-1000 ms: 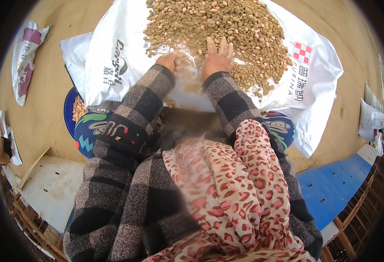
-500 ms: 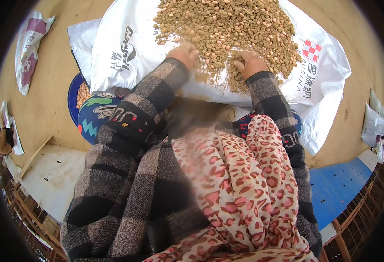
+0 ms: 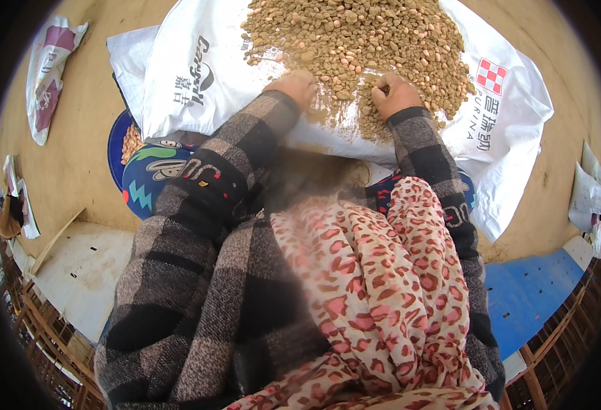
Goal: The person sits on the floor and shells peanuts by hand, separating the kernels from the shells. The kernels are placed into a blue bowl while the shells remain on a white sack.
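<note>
A pile of brown soil clods mixed with pinkish peanuts (image 3: 355, 41) is heaped on a white woven sack (image 3: 167, 61) spread in front of me. At the pile's near left edge, my left hand (image 3: 297, 88) is closed with fingers curled down; whatever it may hold is hidden. My right hand (image 3: 397, 96) is at the near right edge among the clods, thumb and fingers bent together, their contents hidden too. Between the hands, a thin layer of crumbs and dust shows the white sack beneath.
Left of my knee, partly under the sack, stands a blue basin (image 3: 116, 147) with peanuts in it. A white and purple bag (image 3: 49, 78) lies on the bare ground at far left. Pale bags (image 3: 587, 195) lie far right, above a blue board (image 3: 533, 290). A whitish board (image 3: 85, 270) is at left.
My left hand has shifted slightly right and lower, its fingers turned more downward. My right hand has curled its thumb and fingers more tightly. The pile looks much the same.
</note>
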